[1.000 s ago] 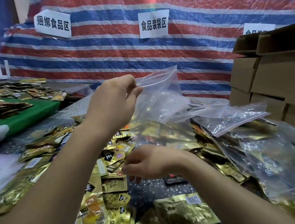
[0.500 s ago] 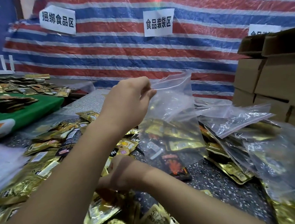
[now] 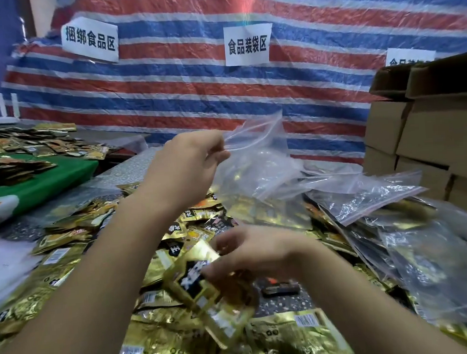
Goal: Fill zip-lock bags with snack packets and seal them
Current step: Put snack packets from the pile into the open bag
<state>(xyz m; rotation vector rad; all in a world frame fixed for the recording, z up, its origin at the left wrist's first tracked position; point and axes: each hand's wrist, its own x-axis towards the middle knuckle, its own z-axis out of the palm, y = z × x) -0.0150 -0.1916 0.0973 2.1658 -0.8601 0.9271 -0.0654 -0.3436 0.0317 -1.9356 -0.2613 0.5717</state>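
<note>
Left hand pinches the clear zip-lock bag rim, held above the bench. Right hand grips, apparently, several gold foil snack packets. Widen mouth first; insert narrow-edge down.

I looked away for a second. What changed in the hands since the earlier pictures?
The right hand, which held nothing before, dipped into the pile and now lifts gold packets. The left hand still pinches the open bag at its rim, held up as before.
</note>
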